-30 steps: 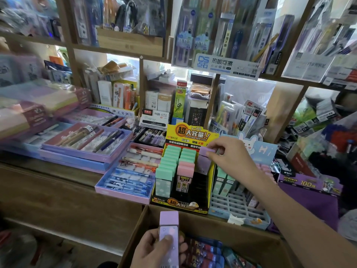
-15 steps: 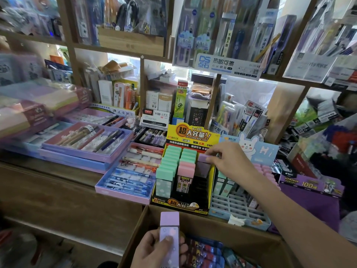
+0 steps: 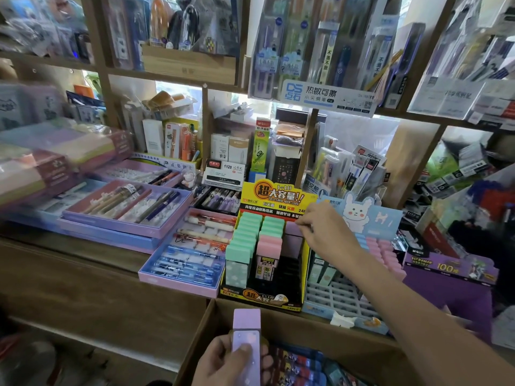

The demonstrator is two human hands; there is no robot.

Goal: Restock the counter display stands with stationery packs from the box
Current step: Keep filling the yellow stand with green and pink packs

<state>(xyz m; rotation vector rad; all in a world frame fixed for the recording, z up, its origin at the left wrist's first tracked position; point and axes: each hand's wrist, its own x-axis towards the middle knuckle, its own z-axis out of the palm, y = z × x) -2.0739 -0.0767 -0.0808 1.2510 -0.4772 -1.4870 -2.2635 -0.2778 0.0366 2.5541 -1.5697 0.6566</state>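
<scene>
At nine o'clock of the view, pen trays [image 3: 125, 210] are laid on the counter [image 3: 83, 277]. At six o'clock a lilac pack [image 3: 247, 321] is gripped upright in the left hand [image 3: 223, 363], fingers curled round it, above the cardboard box [image 3: 301, 327]. At the centre, green packs [image 3: 245, 238] and pink packs [image 3: 269, 246] are stood in the yellow display stand [image 3: 276, 195]. At three o'clock of them, a second lilac pack [image 3: 292, 228] is pinched at its top by the right hand [image 3: 326, 232], in the stand's right column. A blue rabbit stand [image 3: 359, 214] is set further right.
</scene>
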